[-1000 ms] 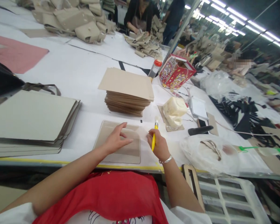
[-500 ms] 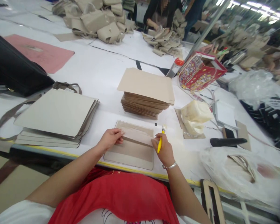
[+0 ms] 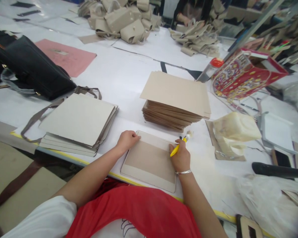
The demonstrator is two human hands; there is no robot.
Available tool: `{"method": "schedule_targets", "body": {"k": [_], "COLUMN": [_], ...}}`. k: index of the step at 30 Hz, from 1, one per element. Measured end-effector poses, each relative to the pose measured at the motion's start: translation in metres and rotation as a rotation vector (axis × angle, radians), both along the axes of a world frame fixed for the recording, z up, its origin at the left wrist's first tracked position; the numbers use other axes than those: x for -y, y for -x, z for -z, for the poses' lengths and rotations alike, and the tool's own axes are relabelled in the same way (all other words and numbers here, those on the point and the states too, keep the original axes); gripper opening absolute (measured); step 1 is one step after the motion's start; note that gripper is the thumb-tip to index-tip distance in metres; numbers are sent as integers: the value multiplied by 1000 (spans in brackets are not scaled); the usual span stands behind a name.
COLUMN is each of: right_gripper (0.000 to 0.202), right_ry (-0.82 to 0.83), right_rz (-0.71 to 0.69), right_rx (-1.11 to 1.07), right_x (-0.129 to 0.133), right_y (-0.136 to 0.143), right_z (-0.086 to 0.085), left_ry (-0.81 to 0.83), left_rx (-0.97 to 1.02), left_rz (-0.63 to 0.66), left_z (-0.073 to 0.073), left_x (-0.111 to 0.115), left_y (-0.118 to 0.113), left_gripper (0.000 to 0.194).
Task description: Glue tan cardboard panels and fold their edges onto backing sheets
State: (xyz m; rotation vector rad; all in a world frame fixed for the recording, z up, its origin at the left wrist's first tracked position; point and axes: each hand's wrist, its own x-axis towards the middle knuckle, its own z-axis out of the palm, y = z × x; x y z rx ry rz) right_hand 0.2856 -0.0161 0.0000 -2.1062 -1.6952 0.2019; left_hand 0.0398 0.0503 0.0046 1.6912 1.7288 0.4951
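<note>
Beige and stiff, the flat panel (image 3: 151, 161) lies on the bench (image 3: 119, 79) right under both your hands, its near edge toward your body. You look to be mid-way through pressing a folded strip down along its far edge. Your left hand (image 3: 127, 140) is curled over the panel's far left corner, fingers bent and pressing on it. Your right hand (image 3: 180, 158) is closed around the yellow brush (image 3: 180, 145), bristles pointing away from you, while its heel rests on the panel's right edge. Just beyond your right hand sits the stack of tan sheets (image 3: 175, 99). The next move likely calls for firm, even pressure along that far edge.
</note>
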Motion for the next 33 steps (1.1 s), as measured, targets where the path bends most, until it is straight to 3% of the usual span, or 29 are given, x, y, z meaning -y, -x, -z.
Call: {"method": "schedule_targets", "body": {"k": [18,21,23,25,27,29,31,33], "right_gripper": [31,35,39,38,31,30,34,36], "right_ry": [-2,-62,-141,-219,-263,-260,-212,-160], "right_rz": [34,21,45,67,26,-115,-287,-378], "right_rx": [20,66,110,133,121,101,110,149], "right_x": [-4,-3,0,8,18,28,34,39], "right_y": [0,-5,-12,-19,-22,-18,-12,-8], "right_z": [11,12,11,8,7,9,12,15], "left_ry": [38,38,-70,-288,-501,-604,-598,-536], "left_rx": [-121,-187,-284,-366,-389,-378,-388,-445], "left_rz": [44,88,84,91,193,400,561,568], "left_z": [-1,-4,-6,-8,-6,0,6,8], "left_x": [-6,-4,2,11,23,32,40,44], "left_y": [-4,-3,-2,-3,-8,-15,-22,-25], "left_gripper": [29,29,28,32,36,37,39,44]}}
